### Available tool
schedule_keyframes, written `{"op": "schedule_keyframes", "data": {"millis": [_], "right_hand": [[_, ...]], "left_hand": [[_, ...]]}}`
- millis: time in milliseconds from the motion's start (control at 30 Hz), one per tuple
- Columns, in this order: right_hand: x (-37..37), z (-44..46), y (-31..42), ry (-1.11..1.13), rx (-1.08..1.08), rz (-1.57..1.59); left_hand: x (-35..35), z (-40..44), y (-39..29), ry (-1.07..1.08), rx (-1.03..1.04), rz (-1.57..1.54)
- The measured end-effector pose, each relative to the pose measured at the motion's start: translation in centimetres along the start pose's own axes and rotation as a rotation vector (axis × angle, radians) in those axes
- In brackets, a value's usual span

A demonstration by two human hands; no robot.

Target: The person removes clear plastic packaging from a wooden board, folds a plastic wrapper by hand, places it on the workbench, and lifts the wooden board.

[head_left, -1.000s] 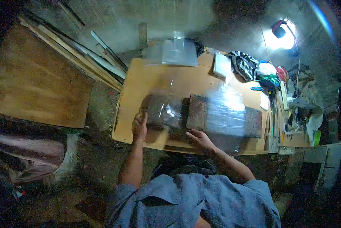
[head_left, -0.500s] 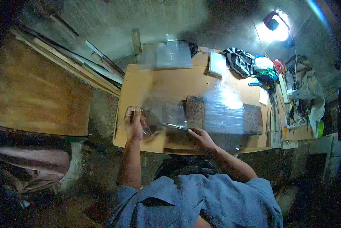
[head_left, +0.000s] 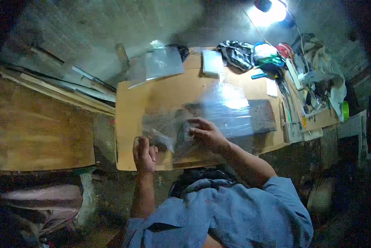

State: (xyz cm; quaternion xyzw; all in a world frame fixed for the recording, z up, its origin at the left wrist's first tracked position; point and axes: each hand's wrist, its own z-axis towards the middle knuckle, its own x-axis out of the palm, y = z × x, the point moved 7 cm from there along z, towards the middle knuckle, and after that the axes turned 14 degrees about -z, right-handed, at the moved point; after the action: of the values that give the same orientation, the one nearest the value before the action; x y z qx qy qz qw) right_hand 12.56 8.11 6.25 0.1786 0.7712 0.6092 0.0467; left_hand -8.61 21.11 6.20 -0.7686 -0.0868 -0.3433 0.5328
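Note:
A thin clear plastic sheet [head_left: 164, 139], blurred and catching the light, lies between my two hands near the table's front edge. My left hand [head_left: 145, 156] is at its left side with fingers curled and seems to pinch its edge; the exact contact is blurred. Stretched out over the sheet's right part are the fingers of my right hand [head_left: 208, 133], slightly apart and gripping nothing that I can see. Beyond it, a stack of glossy clear plastic sheets [head_left: 229, 113] rests across a dark, rough board [head_left: 263, 115].
The wooden table [head_left: 160, 93] carries more plastic sheets [head_left: 165, 64] at the back left. A white pad [head_left: 212, 62], a striped black-and-white bag [head_left: 237, 53] and a blue-handled tool [head_left: 260, 76] lie along the back. Tools and a white basket crowd the right end, under a bright lamp [head_left: 268, 14].
My right hand has lifted from the sheet's lower right edge and moved left over it, fingers extending. My left hand has dropped slightly towards me. The camera view has shifted.

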Motion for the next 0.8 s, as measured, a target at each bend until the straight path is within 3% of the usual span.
{"op": "schedule_keyframes", "data": {"millis": [67, 133, 267, 300, 333, 400, 533, 567, 700, 800], "right_hand": [[-1.1, -1.4, 2.4, -0.051, -0.082, -0.024], [-3.0, -3.5, 5.0, -0.152, -0.294, -0.047], [-6.4, -8.1, 6.4, -0.334, -0.212, -0.116], [-7.5, -9.1, 6.2, -0.390, -0.249, -0.076], [-8.4, -9.7, 5.5, -0.395, -0.252, -0.075], [-11.5, -10.7, 2.5, -0.502, -0.147, -0.067], [-16.4, -11.4, -3.2, -0.691, -0.078, -0.353], [-17.0, -11.8, -4.4, -0.694, 0.058, -0.347], [-19.5, -11.6, -8.2, -0.688, 0.017, -0.452], [-20.0, -12.3, -8.5, -0.768, 0.134, -0.672]], "left_hand": [[5.3, -0.6, -1.6, 0.164, 0.103, 0.029], [6.9, -1.0, -0.7, 0.182, 0.086, 0.039], [9.1, -2.4, 3.4, 0.290, 0.129, 0.174], [9.8, -2.9, 4.9, 0.191, 0.022, -0.030], [10.2, -3.3, 6.2, 0.197, 0.021, -0.029], [9.4, -4.0, 10.1, 0.163, -0.086, 0.225], [9.4, -5.3, 15.9, 0.208, -0.152, 0.287], [8.7, -5.4, 17.5, 0.179, -0.199, 0.317], [7.8, -5.7, 19.9, 0.166, -0.231, 0.409], [6.9, -5.2, 21.0, 0.148, -0.188, 0.496]]}}
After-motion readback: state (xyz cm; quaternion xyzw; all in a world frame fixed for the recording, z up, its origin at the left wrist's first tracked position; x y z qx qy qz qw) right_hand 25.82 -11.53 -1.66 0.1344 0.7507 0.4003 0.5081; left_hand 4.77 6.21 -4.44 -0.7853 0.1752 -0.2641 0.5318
